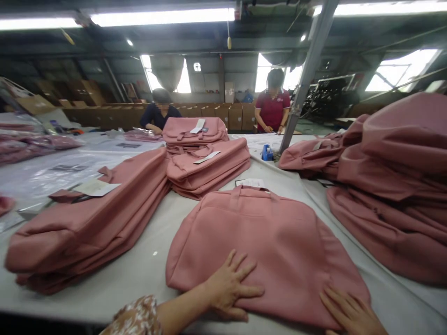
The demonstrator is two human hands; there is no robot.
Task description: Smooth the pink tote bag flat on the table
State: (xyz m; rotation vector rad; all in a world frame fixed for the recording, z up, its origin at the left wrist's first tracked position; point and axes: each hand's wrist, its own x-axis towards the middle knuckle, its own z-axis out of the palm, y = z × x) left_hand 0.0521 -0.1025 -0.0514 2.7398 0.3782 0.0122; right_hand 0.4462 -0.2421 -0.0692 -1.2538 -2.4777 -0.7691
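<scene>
Both hands lie flat with fingers spread, gripping nothing: the left hand and the right hand press the near edge of the pink laptop bag on the counter. At 10 o'clock lies a stack of pink bags; at 2 o'clock, a pile of bags.

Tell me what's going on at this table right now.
A person presses both palms flat on a pink fabric handled bag lying on the grey table: left hand on its near edge, right hand at its near corner. Stacks of similar pink bags sit on either side and behind. Two other people work at the far end.
</scene>
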